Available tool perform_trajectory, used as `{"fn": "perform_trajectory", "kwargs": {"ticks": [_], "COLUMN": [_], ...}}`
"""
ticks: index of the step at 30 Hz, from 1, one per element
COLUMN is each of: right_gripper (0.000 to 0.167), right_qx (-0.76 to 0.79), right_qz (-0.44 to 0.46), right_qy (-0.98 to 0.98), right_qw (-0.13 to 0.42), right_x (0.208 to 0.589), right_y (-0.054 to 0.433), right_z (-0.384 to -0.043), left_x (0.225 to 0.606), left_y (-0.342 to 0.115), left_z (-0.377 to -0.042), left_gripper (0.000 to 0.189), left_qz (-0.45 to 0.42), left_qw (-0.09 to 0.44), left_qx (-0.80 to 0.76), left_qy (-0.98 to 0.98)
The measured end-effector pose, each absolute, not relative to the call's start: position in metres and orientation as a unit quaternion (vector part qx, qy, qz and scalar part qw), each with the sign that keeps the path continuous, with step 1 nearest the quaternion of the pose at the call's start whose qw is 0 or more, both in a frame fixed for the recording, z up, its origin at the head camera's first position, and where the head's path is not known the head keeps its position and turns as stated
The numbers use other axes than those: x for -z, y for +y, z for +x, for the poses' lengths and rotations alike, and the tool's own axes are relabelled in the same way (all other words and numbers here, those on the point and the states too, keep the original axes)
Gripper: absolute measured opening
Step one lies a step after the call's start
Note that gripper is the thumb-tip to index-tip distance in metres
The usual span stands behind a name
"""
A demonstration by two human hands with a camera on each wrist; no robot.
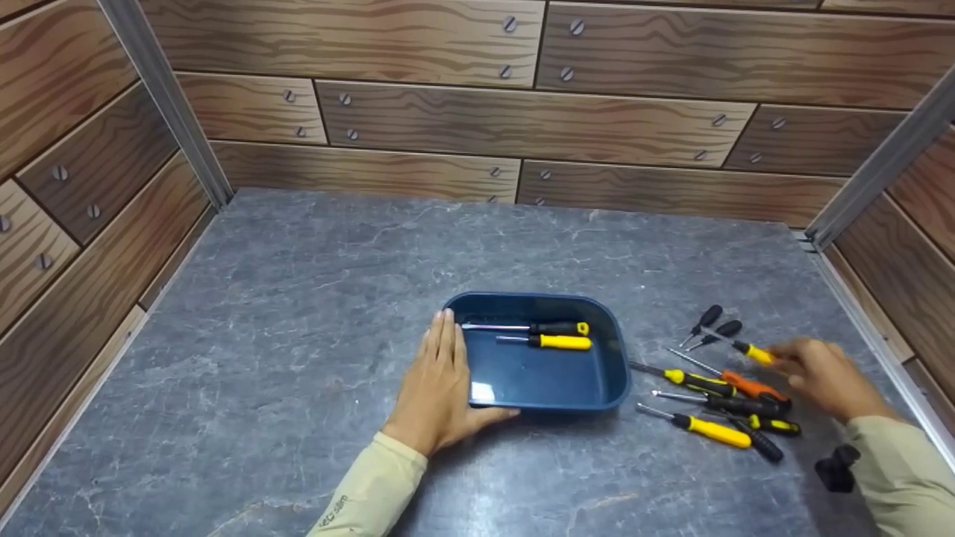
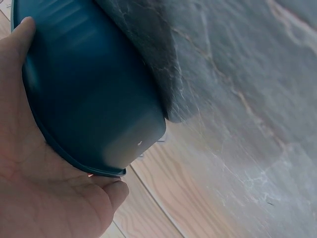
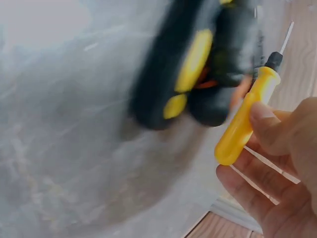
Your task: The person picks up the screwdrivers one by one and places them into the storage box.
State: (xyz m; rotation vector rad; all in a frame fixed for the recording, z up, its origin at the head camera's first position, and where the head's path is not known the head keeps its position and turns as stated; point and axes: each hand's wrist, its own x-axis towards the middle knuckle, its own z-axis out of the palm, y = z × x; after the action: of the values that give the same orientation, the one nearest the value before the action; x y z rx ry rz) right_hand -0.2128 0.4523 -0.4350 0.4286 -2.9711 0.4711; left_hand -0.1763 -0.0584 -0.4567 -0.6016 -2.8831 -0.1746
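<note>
1. I am taking the blue tub (image 1: pixel 533 380) as my clock centre, with twelve toward the back wall (image 1: pixel 448 112). Nearest me, a loose yellow screwdriver (image 1: pixel 718 432) is lying outside it at four o'clock.
2. Just beyond, a big black screwdriver (image 1: pixel 748 405) and an orange screwdriver (image 1: pixel 748 385) are lying in a loose cluster between three and four; I am counting these among what is left.
3. My left hand (image 1: pixel 436 388) is bracing the tub's near-left corner around eight, fingers running straight along the wall, thumb stretching along the near side; it is steadying rather than clutching.
4. My right hand (image 1: pixel 832 377), well out at three, is pinching a short yellow screwdriver (image 3: pixel 242 121) by its handle, thumb pressing on one side, the shaft pointing toward ten.
5. Inside the tub, a black-handled screwdriver (image 1: pixel 558 328) and a yellow-handled screwdriver (image 1: pixel 565 342) are lying side by side toward the far wall; these I am reading as done.
6. Farther off, two small black screwdrivers (image 1: pixel 727 328) are lying outside, between two and three. With most tools outside, I am judging this an early stage.
</note>
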Motion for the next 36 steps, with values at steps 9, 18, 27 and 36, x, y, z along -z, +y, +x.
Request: {"fn": "perform_trajectory", "kwargs": {"ticks": [9, 18, 27, 36], "right_gripper": [0.019, 0.02, 0.02, 0.016], "right_qx": [-0.168, -0.226, -0.196, -0.138], "right_qz": [0.194, 0.3, 0.329, 0.366], "right_qy": [-0.951, -0.899, -0.913, -0.916], "right_qw": [0.173, 0.224, 0.142, 0.094], "right_x": [0.407, 0.397, 0.408, 0.428], "right_y": [0.384, 0.293, 0.221, 0.203], "right_z": [-0.224, -0.236, -0.239, -0.241], "left_x": [0.456, 0.458, 0.459, 0.456], "left_y": [-0.062, -0.062, -0.059, -0.057], "left_z": [-0.178, -0.178, -0.178, -0.178], "left_gripper": [0.131, 0.131, 0.13, 0.13], "left_qz": [-0.2, -0.196, -0.199, -0.199], "left_qw": [0.091, 0.09, 0.097, 0.089], "left_qx": [0.047, 0.049, 0.058, 0.045], "left_qy": [-0.974, -0.975, -0.973, -0.975]}}
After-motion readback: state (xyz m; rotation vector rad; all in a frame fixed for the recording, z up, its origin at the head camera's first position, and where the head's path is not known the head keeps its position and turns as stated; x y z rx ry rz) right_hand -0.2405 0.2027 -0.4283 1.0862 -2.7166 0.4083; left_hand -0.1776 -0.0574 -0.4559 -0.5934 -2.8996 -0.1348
